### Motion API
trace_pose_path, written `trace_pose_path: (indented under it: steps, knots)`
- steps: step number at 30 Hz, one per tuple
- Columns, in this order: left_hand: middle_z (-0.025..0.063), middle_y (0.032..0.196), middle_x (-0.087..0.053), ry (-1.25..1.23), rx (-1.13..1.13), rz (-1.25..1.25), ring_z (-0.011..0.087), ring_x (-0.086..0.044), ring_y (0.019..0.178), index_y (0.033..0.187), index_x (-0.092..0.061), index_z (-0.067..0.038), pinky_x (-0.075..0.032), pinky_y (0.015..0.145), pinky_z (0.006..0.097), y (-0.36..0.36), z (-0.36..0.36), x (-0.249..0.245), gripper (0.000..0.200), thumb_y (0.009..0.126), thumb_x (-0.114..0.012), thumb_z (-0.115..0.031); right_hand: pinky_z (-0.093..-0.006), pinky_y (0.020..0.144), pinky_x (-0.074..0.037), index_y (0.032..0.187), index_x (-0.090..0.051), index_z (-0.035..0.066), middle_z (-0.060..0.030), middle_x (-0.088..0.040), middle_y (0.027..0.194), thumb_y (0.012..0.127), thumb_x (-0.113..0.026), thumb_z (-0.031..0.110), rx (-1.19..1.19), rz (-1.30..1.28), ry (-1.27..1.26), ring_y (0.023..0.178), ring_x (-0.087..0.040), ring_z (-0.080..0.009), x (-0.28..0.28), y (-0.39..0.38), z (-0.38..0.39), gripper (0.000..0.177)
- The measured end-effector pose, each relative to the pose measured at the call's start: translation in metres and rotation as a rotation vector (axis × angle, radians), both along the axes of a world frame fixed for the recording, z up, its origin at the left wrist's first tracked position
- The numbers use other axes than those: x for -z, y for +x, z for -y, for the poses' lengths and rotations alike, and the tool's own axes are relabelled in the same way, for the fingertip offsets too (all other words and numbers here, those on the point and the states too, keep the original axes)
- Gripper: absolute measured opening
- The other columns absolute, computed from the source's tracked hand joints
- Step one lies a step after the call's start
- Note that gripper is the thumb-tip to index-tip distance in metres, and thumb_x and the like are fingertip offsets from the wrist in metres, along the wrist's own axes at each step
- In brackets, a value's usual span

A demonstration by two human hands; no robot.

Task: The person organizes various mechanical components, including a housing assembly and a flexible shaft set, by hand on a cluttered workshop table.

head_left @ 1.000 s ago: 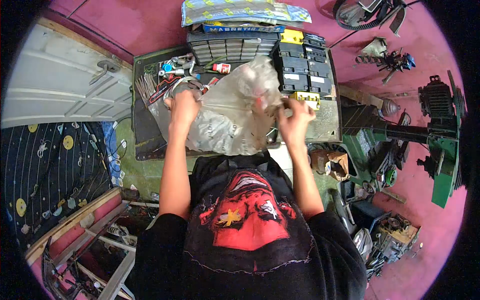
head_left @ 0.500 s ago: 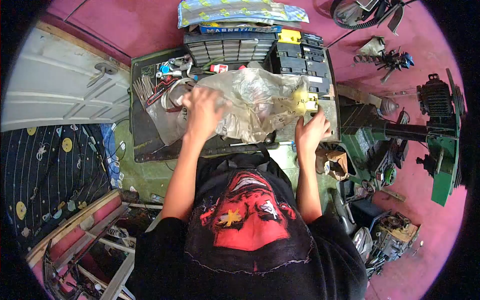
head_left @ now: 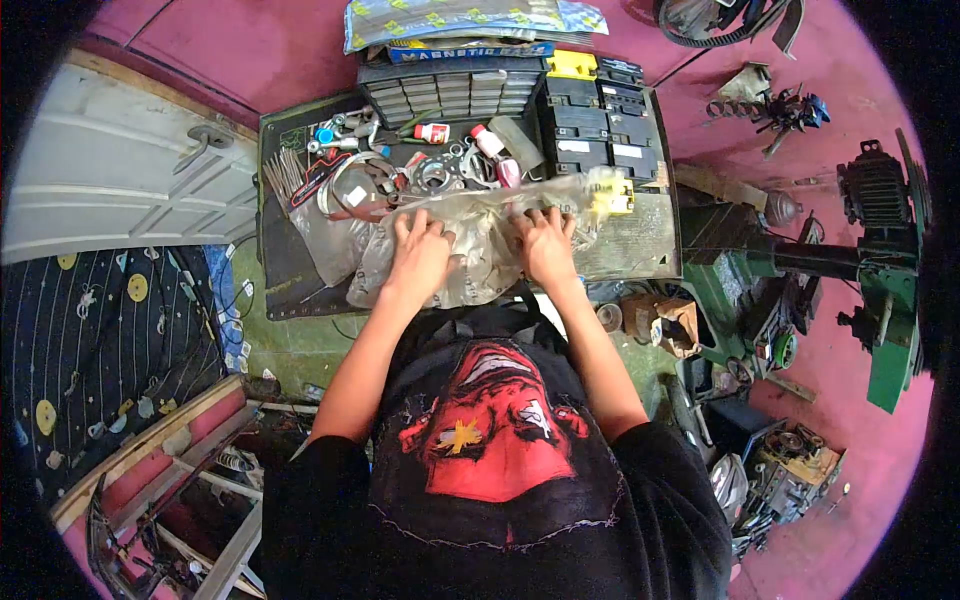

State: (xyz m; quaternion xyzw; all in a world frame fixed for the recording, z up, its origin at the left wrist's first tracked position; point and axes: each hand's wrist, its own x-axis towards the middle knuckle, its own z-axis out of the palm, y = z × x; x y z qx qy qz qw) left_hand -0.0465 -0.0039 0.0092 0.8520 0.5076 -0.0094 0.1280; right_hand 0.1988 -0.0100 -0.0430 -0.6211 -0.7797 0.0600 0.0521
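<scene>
Left hand point(head_left: 420, 245) and right hand point(head_left: 548, 240) press flat, fingers spread, on the plastic bag point(head_left: 470, 215). Sliding it could scatter the loose rings point(head_left: 437, 177) just beyond it.

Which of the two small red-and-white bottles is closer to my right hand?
The slanted red-capped bottle, nearest the black batteries; the other bottle lies farther left.
</scene>
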Motion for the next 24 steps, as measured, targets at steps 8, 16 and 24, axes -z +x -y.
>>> trace_pose_path:
  steps: [8,16,24]
  knots:
    - [0.0129,0.13,-0.068,0.153,-0.227,0.188,0.0321,-0.054,0.13,0.134,-0.066,-0.008,-0.033,0.109,0.0589,0.005,-0.007,0.014,0.051,0.088,-0.08,-0.025,-0.0632,0.108,-0.036,0.131,-0.07,0.015,-0.016,-0.064,0.128,0.087,-0.072,0.017,0.032,-0.128,0.242,0.129,-0.053,-0.0418,-0.019,0.008,-0.014,0.044]
    - [0.0167,0.124,-0.069,0.05,-0.276,0.055,0.0363,-0.053,0.125,0.127,-0.07,-0.006,-0.036,0.103,0.0541,0.01,-0.031,0.032,0.048,0.084,-0.082,-0.024,-0.0549,0.102,-0.042,0.135,-0.067,0.012,-0.0184,-0.061,0.131,0.088,-0.065,0.01,-0.132,-0.071,0.066,0.122,-0.054,-0.0402,0.006,0.026,-0.072,0.048]
    - [0.0118,0.125,-0.069,0.131,-0.392,0.216,0.0315,-0.054,0.125,0.131,-0.07,-0.01,-0.035,0.105,0.0506,0.012,0.012,0.001,0.048,0.086,-0.081,-0.024,-0.0485,0.096,-0.046,0.115,-0.075,0.009,-0.0126,-0.07,0.113,0.084,-0.073,0.015,-0.137,-0.286,0.098,0.109,-0.062,-0.0355,-0.048,0.028,-0.044,0.031]
